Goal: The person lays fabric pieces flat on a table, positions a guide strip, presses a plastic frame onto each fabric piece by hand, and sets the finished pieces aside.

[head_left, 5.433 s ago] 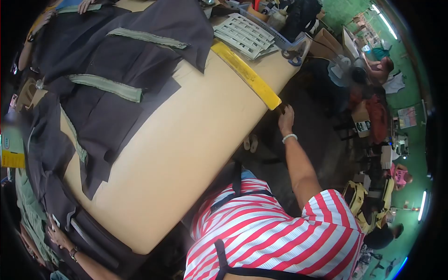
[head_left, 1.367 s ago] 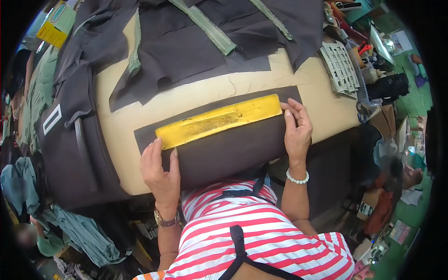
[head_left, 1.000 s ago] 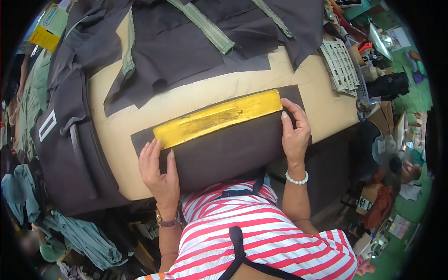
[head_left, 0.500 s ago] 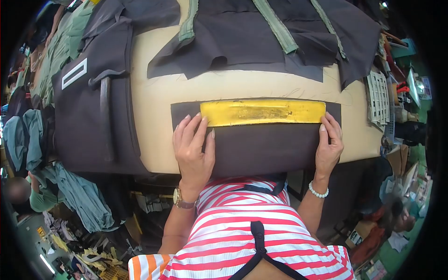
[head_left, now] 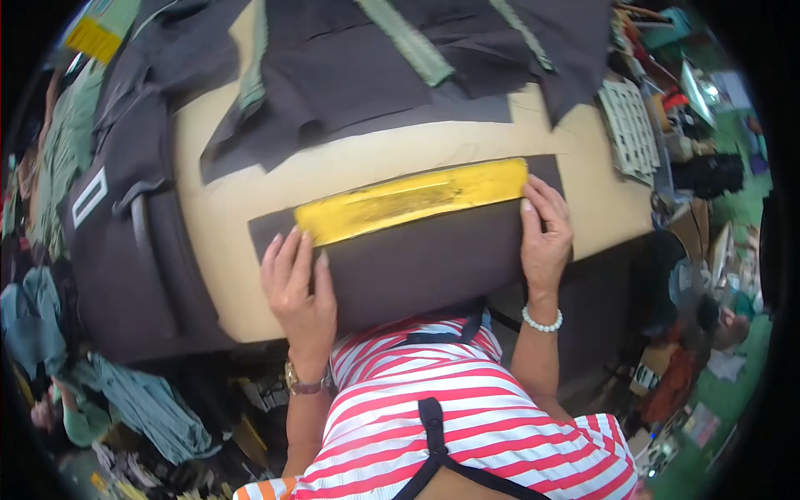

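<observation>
A long yellow strip (head_left: 412,202) with dark smudges lies along the upper part of a dark fabric piece (head_left: 425,271). At the strip's left end, my left hand (head_left: 298,292) touches the lower corner with its fingertips, the thumb apart from the fingers. My right hand (head_left: 546,233) is at the right end, its thumb and fingers pinching the strip's corner. Both hands rest partly over the dark fabric.
Dark cloth with green strips (head_left: 408,42) is spread across the back of the pale table (head_left: 208,225). To the left, a hammer (head_left: 143,229) and a white rectangular frame (head_left: 90,198) lie on folded dark fabric. A perforated white panel (head_left: 629,129) sits at the right edge.
The view has turned and shifted, so table, strip and hands appear tilted and further left. Both hands stay at the strip's ends.
</observation>
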The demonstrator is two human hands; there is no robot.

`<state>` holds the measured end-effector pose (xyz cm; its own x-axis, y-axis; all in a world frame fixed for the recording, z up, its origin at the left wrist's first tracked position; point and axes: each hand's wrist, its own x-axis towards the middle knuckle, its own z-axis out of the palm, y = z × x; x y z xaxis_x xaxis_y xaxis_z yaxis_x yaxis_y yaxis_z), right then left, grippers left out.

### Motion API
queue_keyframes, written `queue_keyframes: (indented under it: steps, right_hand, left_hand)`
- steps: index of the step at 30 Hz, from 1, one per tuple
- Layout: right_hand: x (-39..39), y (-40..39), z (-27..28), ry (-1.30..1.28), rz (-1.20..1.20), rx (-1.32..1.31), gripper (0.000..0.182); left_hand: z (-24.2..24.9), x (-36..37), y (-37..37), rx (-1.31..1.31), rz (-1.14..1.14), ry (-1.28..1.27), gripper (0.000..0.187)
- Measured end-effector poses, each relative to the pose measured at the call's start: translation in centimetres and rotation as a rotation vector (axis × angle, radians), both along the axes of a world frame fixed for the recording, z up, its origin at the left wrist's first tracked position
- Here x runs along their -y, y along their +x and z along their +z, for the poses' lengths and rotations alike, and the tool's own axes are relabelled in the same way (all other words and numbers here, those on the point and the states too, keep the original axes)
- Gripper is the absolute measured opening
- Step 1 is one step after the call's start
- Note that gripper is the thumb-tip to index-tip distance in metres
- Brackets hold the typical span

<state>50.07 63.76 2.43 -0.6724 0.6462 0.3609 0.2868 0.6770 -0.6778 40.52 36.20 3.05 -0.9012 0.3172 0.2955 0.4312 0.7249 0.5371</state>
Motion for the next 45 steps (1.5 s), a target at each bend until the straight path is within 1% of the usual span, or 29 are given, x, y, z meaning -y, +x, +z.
queue_keyframes:
  steps: [4,25,33,43,45]
  right_hand:
    - [-0.04,0.07,-0.01,0.048,-0.015,0.002,0.016]
    - [-0.07,-0.05,0.01,0.108,0.002,0.022,0.019]
    - [0.20,-0.13,0.21,0.026,-0.004,0.066,0.022]
    - [0.13,-0.08,0.18,0.037,0.000,0.049,0.022]
    - [0.01,0.00,0.01,0.075,0.002,0.031,0.020]
  left_hand:
    - [0.09,0.11,0.13,0.013,-0.007,-0.031,0.033]
    - [0.16,-0.14,0.08,-0.003,-0.007,-0.018,0.032]
    - [-0.03,-0.03,-0.04,-0.020,-0.012,-0.020,0.031]
    - [0.11,-0.08,-0.01,-0.013,-0.015,-0.031,0.032]
    - [0.24,-0.18,0.05,-0.007,-0.013,-0.030,0.032]
